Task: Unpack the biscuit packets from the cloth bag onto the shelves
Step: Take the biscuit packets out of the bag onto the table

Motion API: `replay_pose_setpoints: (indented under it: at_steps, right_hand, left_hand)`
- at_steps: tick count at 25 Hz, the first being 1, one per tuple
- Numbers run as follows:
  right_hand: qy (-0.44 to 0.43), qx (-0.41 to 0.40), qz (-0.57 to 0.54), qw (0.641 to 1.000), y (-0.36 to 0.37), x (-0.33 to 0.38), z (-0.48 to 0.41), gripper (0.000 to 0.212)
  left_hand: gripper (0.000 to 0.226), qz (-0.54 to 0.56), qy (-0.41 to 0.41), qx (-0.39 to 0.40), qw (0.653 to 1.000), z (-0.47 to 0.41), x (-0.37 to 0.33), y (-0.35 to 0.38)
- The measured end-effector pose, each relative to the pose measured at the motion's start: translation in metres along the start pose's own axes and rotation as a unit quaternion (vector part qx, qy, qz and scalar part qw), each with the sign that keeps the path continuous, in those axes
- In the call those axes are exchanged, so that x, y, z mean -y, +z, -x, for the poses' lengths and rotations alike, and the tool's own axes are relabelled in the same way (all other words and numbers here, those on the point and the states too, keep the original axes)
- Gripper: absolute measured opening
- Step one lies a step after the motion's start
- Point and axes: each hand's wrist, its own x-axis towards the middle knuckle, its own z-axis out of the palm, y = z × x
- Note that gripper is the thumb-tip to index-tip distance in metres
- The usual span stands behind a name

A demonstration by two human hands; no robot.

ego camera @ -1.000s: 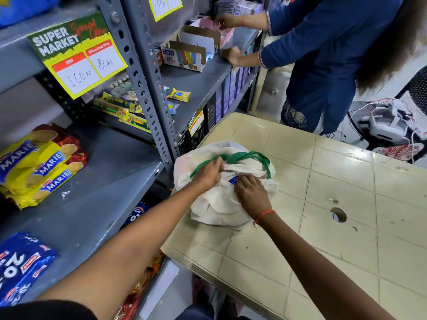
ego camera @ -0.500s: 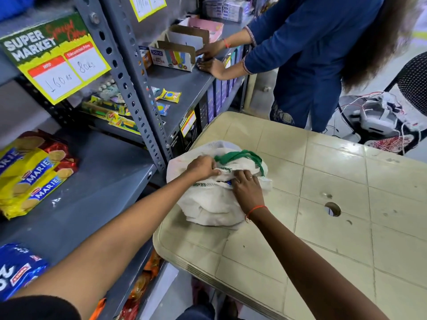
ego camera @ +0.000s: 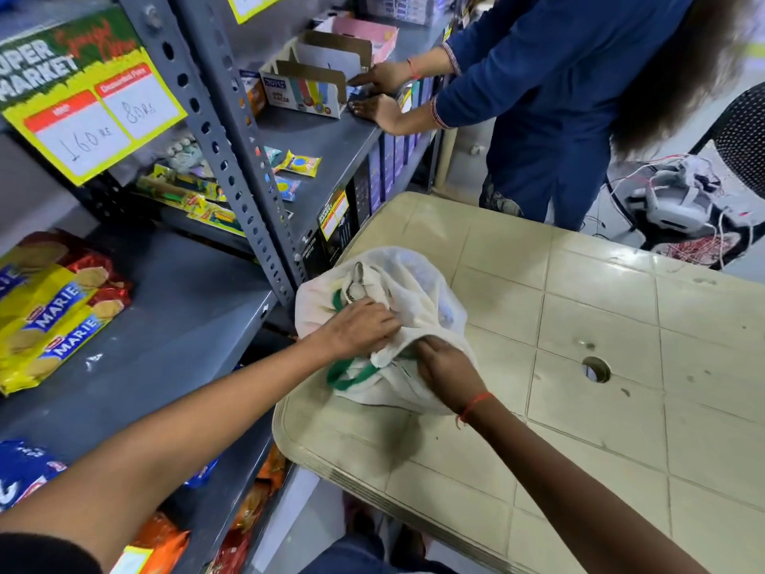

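A white cloth bag [ego camera: 407, 283] with green handles lies on the near left corner of the beige plastic table [ego camera: 600, 316]. My left hand [ego camera: 360, 327] grips the cloth at the bag's mouth. My right hand [ego camera: 447, 370] pinches the opposite edge of the mouth, close beside the left. A bluish packet shows faintly through the cloth; the bag's contents are otherwise hidden. Yellow Marie biscuit packets [ego camera: 49, 321] lie at the left on the grey shelf [ego camera: 178, 325]. A blue packet [ego camera: 20, 470] lies nearer on the same shelf.
A person in blue [ego camera: 550, 101] stands at the far end of the shelving, both hands at cardboard display boxes [ego camera: 306, 87]. A perforated shelf post [ego camera: 244, 188] rises just left of the bag. A price sign [ego camera: 82, 101] hangs upper left. Wired equipment [ego camera: 679, 200] sits far right.
The bag has been turned and its mouth pulled toward me; the green handles now hang at its near side. Both hands shifted along the cloth edge. The other person's hands moved to the cardboard boxes.
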Motion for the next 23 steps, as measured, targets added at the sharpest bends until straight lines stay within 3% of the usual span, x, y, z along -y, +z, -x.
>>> replay_pose_setpoints:
  at_steps: [2, 4, 6, 8, 10, 11, 12, 13, 14, 15, 16, 17, 18, 19, 20, 21, 22, 23]
  right_hand:
    - [-0.046, 0.044, 0.046, 0.997, 0.017, 0.014, -0.011, 0.038]
    - [0.059, 0.083, 0.067, 0.993, 0.023, 0.018, -0.017, 0.040]
    - [0.199, 0.053, 0.072, 0.976, 0.015, 0.010, -0.023, 0.044]
    - [0.286, -0.019, 0.037, 0.957, -0.001, -0.007, -0.031, 0.059]
    - [0.367, -0.056, -0.134, 0.919, -0.033, -0.020, -0.051, 0.068]
    - [0.410, -0.081, -0.270, 0.868, -0.046, -0.026, -0.064, 0.068]
    - [0.440, -0.112, -0.433, 0.778, -0.058, -0.031, -0.078, 0.066]
    - [0.453, -0.143, -0.594, 0.649, -0.067, -0.035, -0.092, 0.064]
    - [0.447, -0.169, -0.714, 0.511, -0.072, -0.036, -0.104, 0.062]
    - [0.449, -0.179, -0.764, 0.427, -0.070, -0.040, -0.113, 0.060]
    - [0.461, -0.170, -0.767, 0.413, -0.067, -0.039, -0.117, 0.056]
    - [0.481, -0.158, -0.722, 0.472, -0.064, -0.034, -0.117, 0.051]
    - [0.504, -0.150, -0.609, 0.593, -0.057, -0.028, -0.113, 0.047]
    - [0.493, -0.159, -0.420, 0.745, -0.044, -0.024, -0.103, 0.044]
    - [0.407, -0.183, -0.250, 0.859, -0.028, -0.017, -0.091, 0.040]
    - [0.273, -0.177, -0.144, 0.935, -0.013, -0.007, -0.080, 0.033]
    - [0.145, -0.130, -0.082, 0.977, 0.002, 0.002, -0.070, 0.025]
    - [0.046, -0.074, -0.039, 0.995, 0.017, 0.006, -0.063, 0.016]
  left_hand:
    - [0.035, 0.039, -0.026, 0.142, 0.989, 0.003, 0.011, 0.003]
    - [0.070, 0.007, -0.073, 0.223, 0.972, 0.004, 0.030, 0.001]
    - [0.100, -0.037, -0.141, 0.282, 0.948, 0.005, 0.047, -0.008]
    - [0.103, -0.051, -0.203, 0.270, 0.940, 0.003, 0.058, -0.028]
    - [0.082, -0.051, -0.213, 0.168, 0.961, -0.005, 0.057, -0.040]
    - [0.062, -0.057, -0.158, 0.084, 0.982, -0.011, 0.049, -0.042]
    - [0.041, -0.056, -0.068, 0.020, 0.996, -0.017, 0.038, -0.035]
    - [0.025, -0.053, 0.020, 0.001, 0.998, -0.019, 0.024, -0.027]
    - [0.023, -0.050, 0.074, 0.013, 0.996, -0.021, 0.013, -0.017]
    - [0.028, -0.047, 0.091, 0.044, 0.994, -0.024, 0.007, -0.012]
    - [0.033, -0.042, 0.074, 0.067, 0.994, -0.030, 0.008, -0.007]
    - [0.037, -0.031, 0.038, 0.083, 0.995, -0.036, 0.016, -0.005]
    - [0.045, -0.021, -0.012, 0.120, 0.992, -0.038, 0.027, -0.005]
    - [0.057, -0.025, -0.056, 0.166, 0.984, -0.039, 0.038, -0.005]
    - [0.070, -0.035, -0.069, 0.200, 0.977, -0.037, 0.047, -0.005]
    - [0.081, -0.046, -0.073, 0.220, 0.972, -0.033, 0.053, -0.005]
    - [0.088, -0.053, -0.075, 0.233, 0.968, -0.031, 0.055, -0.005]
    - [0.092, -0.059, -0.079, 0.241, 0.966, -0.030, 0.055, -0.005]
